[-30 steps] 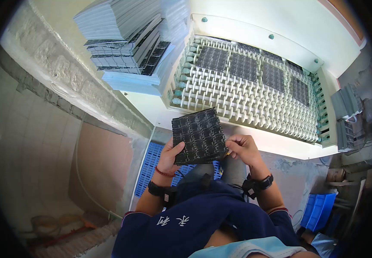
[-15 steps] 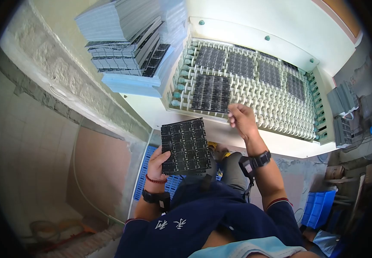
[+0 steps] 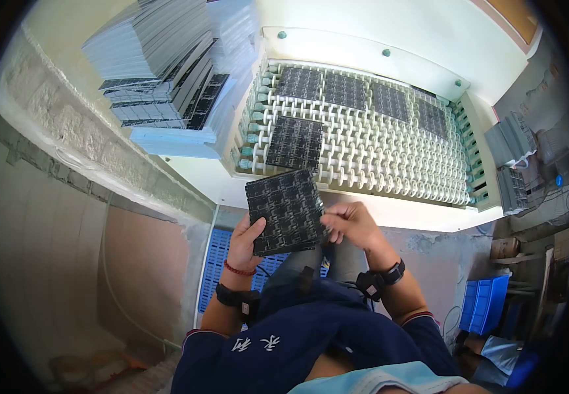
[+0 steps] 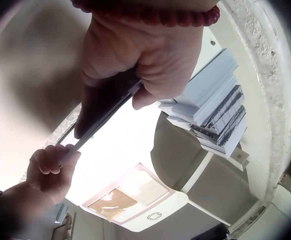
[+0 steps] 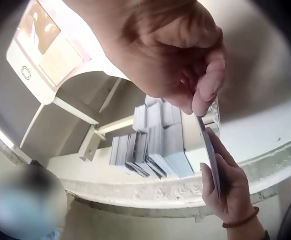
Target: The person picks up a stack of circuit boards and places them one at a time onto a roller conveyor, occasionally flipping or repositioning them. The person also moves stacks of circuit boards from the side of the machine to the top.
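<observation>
My left hand (image 3: 244,243) grips a thin stack of black circuit boards (image 3: 284,213) by its lower left corner, thumb on top. At the stack's right edge, my right hand (image 3: 353,225) pinches a board edge between thumb and fingers. The right wrist view shows the boards (image 5: 211,157) edge-on, running between both hands. Just beyond them, a single circuit board (image 3: 295,142) lies on the front left of the white roller conveyor (image 3: 389,164). Farther back on the rollers is a row of several boards, one of them a circuit board (image 3: 345,90).
Left of the conveyor, tall stacks of boards (image 3: 156,52) stand on a light blue slab (image 3: 179,139). More stacked panels (image 3: 511,141) sit off the conveyor's right end. A blue bin (image 3: 485,305) is at lower right, and blue slatted plastic (image 3: 213,262) lies on the floor.
A board has come onto the front left rollers, where my right hand was half a second ago. That hand has since returned to the stack's edge, and the left hand has raised the stack slightly.
</observation>
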A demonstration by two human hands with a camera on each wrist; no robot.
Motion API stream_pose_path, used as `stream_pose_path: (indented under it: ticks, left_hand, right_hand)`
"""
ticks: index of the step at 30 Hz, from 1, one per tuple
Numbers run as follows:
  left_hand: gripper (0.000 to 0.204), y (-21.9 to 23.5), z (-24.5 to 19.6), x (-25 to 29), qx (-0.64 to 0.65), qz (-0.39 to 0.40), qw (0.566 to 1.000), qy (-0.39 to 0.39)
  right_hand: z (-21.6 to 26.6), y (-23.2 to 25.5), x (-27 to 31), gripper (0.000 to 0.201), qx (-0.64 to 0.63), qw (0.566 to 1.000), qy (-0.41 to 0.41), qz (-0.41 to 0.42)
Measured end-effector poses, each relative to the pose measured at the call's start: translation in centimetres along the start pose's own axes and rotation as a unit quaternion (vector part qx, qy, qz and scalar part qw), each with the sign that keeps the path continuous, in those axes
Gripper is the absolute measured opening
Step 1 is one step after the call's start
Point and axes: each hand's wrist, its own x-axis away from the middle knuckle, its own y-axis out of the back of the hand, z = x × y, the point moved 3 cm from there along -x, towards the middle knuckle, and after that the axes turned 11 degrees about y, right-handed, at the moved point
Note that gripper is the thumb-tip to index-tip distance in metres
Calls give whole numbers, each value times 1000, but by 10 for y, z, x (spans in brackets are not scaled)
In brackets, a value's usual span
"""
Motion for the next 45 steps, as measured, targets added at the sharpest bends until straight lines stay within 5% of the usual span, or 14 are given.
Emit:
stream_pose_path:
  ticks: [6, 9, 10, 12, 13, 15, 18, 20, 24, 28, 32, 36, 38, 45]
  left_hand:
    - [38, 3, -3, 2, 62, 7, 998, 13]
    - [39, -2, -3, 7, 64, 20, 997, 21]
    - [38, -5, -3, 9, 56, 17, 998, 12]
    - [37, -6, -3, 10, 46, 15, 999, 3]
    - [35, -4, -1, 10, 37, 5, 999, -4]
    - [34, -5, 0, 11, 29, -6, 999, -12]
    - [30, -16, 2, 9, 20, 2, 1000, -2]
    - [29, -23, 5, 4, -6, 9, 1000, -16]
    - [29, -24, 8, -3, -5, 9, 1000, 1]
    - [29, -21, 8, -8, 12, -1, 1000, 6]
    - [28, -18, 4, -15, 17, 3, 1000, 7]
    - [28, -12, 16, -17, 19, -7, 999, 37]
    - [28, -11, 18, -20, 17, 4, 999, 40]
    - [37, -4, 5, -9, 72, 14, 996, 54]
  right_hand:
    - [17, 86, -17, 18, 28, 969, 66, -238]
    - [20, 122, -31, 23, 307, 917, 58, -249]
    - [21, 122, -30, 23, 307, 916, 60, -251]
    - [32, 113, -26, 26, 460, 828, 131, -293]
    - [35, 106, -23, 26, 460, 827, 132, -294]
    - [40, 85, -15, 27, 416, 847, 167, -287]
    - [19, 41, -8, 26, 115, 979, 144, -89]
    - [20, 7, 9, 24, 44, 998, 30, -18]
    - [7, 8, 8, 21, 1, 998, 48, -38]
    - [12, 76, 6, 21, -18, 976, 106, -187]
    - [35, 174, 11, 26, 151, 924, 93, -339]
    - [18, 238, 1, 24, 202, 916, 74, -339]
    - [20, 254, -3, 26, 358, 872, 37, -332]
    - [26, 341, 35, 27, 301, 865, 24, -400]
